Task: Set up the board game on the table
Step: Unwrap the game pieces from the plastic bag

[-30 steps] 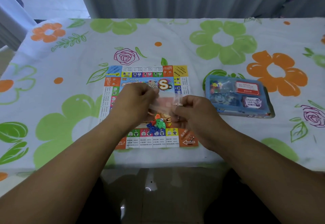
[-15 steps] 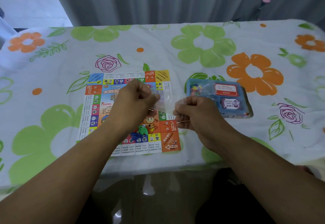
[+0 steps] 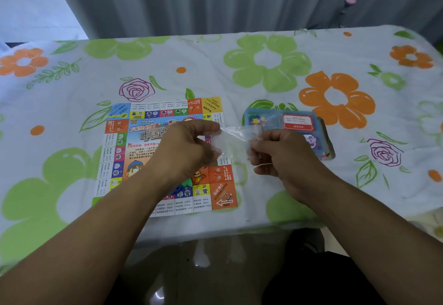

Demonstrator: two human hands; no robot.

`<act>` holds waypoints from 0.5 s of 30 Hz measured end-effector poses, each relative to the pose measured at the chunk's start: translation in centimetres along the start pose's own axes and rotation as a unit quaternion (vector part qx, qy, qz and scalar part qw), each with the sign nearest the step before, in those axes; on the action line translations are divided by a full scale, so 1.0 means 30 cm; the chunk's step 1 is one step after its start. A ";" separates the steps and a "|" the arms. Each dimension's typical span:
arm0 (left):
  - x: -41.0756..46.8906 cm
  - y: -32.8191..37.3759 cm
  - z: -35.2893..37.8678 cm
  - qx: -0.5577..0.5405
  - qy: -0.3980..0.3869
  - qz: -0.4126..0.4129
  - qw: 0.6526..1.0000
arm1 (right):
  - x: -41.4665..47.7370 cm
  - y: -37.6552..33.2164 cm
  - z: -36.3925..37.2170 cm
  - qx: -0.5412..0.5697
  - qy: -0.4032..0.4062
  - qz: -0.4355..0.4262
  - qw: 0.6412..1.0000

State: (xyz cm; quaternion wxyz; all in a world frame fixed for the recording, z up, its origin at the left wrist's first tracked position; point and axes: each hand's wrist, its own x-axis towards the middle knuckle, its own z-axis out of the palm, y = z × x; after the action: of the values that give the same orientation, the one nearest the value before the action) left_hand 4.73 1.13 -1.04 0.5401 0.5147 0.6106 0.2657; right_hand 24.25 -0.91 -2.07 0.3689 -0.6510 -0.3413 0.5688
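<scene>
While both hands hover above the table's near edge, the left hand (image 3: 189, 146) is closed, its thumb and fingers pinching one end of a small clear crumpled plastic bag (image 3: 231, 140). The right hand (image 3: 279, 153) is closed too, pinching the bag's other end, so the film is stretched between the two hands, off the table. Under the left hand lies the colourful square paper game board (image 3: 124, 151), flat on the flowered white tablecloth (image 3: 275, 81) close to the table's near edge; the hand and forearm cover much of its middle. A few small blue and green plastic pieces (image 3: 183, 186) show on the board beside the left wrist. Just beyond the right hand, towards the table's right side, sits the blue plastic game tray (image 3: 297, 120) with a red card pack, partly hidden by the fingers.
</scene>
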 end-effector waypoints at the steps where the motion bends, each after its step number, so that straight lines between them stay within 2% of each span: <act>1: 0.005 0.002 0.009 0.006 -0.007 -0.006 1.000 | 0.003 -0.004 -0.012 0.000 0.010 0.000 1.000; 4: 0.022 0.010 0.043 0.021 -0.023 -0.024 0.999 | 0.023 -0.018 -0.059 -0.012 0.063 -0.003 0.998; 8: 0.035 0.027 0.098 0.058 -0.020 -0.010 0.998 | 0.053 -0.036 -0.140 -0.053 0.140 -0.029 0.988; 15: 0.052 0.036 0.190 0.131 -0.052 0.055 0.988 | 0.094 -0.023 -0.200 -0.131 0.181 -0.065 0.973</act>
State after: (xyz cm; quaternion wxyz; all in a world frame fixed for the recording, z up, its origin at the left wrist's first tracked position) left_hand 10.59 1.58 -2.27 0.4833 0.6271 0.5820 0.1855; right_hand 30.52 1.30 -2.36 0.3721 -0.7621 -0.3822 0.3669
